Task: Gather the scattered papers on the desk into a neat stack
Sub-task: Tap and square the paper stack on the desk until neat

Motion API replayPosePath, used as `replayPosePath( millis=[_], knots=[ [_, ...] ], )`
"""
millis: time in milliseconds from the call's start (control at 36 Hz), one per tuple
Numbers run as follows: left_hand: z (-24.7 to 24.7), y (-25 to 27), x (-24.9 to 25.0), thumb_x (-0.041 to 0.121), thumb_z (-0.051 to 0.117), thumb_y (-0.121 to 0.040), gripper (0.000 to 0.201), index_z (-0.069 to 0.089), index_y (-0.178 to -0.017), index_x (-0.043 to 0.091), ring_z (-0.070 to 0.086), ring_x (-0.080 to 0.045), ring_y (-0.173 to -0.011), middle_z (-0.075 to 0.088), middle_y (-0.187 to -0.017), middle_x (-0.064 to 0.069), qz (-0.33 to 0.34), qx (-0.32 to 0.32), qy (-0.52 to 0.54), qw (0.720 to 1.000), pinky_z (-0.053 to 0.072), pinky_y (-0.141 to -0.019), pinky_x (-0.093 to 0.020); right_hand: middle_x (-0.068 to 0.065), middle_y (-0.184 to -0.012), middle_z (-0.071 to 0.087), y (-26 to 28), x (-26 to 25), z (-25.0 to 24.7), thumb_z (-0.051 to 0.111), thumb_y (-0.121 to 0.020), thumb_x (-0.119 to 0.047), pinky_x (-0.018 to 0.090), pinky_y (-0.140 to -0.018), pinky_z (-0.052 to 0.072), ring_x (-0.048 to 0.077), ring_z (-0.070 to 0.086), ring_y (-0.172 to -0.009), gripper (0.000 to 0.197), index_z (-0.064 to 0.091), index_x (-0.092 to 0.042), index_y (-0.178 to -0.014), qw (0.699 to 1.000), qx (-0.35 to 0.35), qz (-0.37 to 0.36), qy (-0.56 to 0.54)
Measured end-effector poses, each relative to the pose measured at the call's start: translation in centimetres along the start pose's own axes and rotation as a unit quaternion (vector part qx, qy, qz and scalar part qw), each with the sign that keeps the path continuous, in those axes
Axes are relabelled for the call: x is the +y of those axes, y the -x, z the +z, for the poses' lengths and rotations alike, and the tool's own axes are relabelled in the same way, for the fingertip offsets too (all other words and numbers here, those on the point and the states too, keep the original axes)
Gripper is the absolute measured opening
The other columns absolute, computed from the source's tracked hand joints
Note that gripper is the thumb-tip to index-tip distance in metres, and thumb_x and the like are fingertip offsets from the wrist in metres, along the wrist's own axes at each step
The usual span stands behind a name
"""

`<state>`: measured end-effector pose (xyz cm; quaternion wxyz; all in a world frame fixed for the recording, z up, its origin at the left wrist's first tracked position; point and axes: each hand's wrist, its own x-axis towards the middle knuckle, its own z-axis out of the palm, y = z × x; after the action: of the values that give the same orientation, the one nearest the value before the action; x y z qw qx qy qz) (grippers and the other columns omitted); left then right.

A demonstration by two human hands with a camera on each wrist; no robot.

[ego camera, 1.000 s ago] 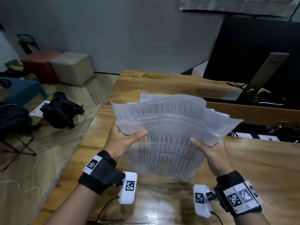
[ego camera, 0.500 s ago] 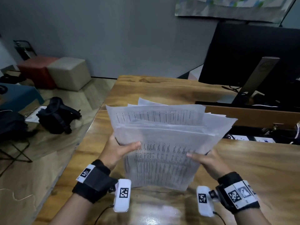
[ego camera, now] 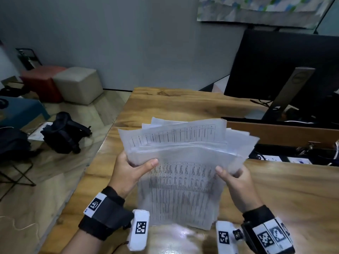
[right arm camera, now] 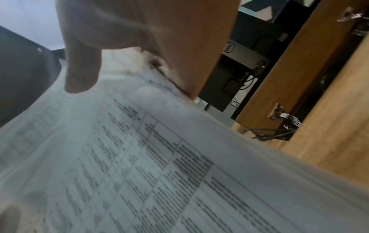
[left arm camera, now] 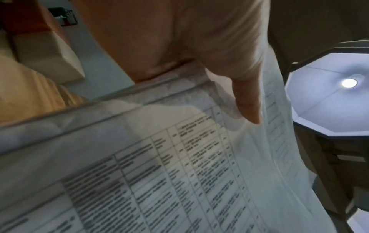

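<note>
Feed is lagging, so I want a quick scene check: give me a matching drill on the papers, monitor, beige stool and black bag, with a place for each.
Things:
1. papers
2. monitor
3. beige stool
4. black bag

Places:
A. on the floor left of the desk
B. held in both hands
C. by the far wall, next to a red stool
D. at the desk's far right

Pairs: 1-B, 2-D, 3-C, 4-A

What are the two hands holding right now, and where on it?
Both grip the papers: left hand on the left edge, right hand on the right edge, thumbs on the front sheet.
</note>
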<state>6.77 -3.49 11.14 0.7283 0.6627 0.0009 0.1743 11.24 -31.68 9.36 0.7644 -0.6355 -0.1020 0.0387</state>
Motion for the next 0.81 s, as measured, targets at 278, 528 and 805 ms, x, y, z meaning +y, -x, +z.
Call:
replayPosePath(
  millis=[278, 528, 805],
  knots=[
    [-0.1, 0.0, 0.0, 0.052, 0.091, -0.045, 0.066, 0.075, -0.093, 0.010, 0.075, -0.011, -0.087, 0.079, -0.092, 0.002, -0.014, -0.008, 0.044, 0.999, 0.058, -0.072, -0.021, 0.010, -0.104, 0.079, -0.2, -0.2, -0.3, 0.080, -0.072, -0.032, 0.035, -0.085, 0.060, 0.026, 0.074, -0.098, 0.030, 0.080, -0.019, -0.099, 0.998, -0.035, 0.009, -0.055],
    [-0.5, -0.1, -0.8, 0.045, 0.094, -0.046, 0.064, 0.074, -0.099, 0.016, 0.073, -0.019, -0.095, 0.078, -0.102, -0.005, -0.050, -0.042, 0.059, 0.996, 0.059, -0.077, -0.026, 0.016, -0.114, 0.075, 0.5, 0.0, 0.1, 0.075, -0.076, -0.009, 0.040, -0.092, 0.058, 0.038, 0.067, -0.112, 0.037, 0.071, -0.009, -0.112, 0.998, -0.043, 0.046, -0.017],
    [0.4, 0.4, 0.8, 0.046, 0.092, -0.045, 0.083, 0.065, -0.109, 0.001, 0.074, -0.011, -0.089, 0.079, -0.095, 0.002, 0.037, 0.002, 0.037, 0.999, 0.058, -0.073, -0.021, 0.000, -0.098, 0.079, 0.6, -2.1, 1.3, 0.079, -0.071, 0.002, 0.028, -0.076, 0.061, 0.018, 0.074, -0.093, 0.041, 0.074, -0.028, -0.099, 0.998, -0.005, -0.060, -0.020]
  ],
)
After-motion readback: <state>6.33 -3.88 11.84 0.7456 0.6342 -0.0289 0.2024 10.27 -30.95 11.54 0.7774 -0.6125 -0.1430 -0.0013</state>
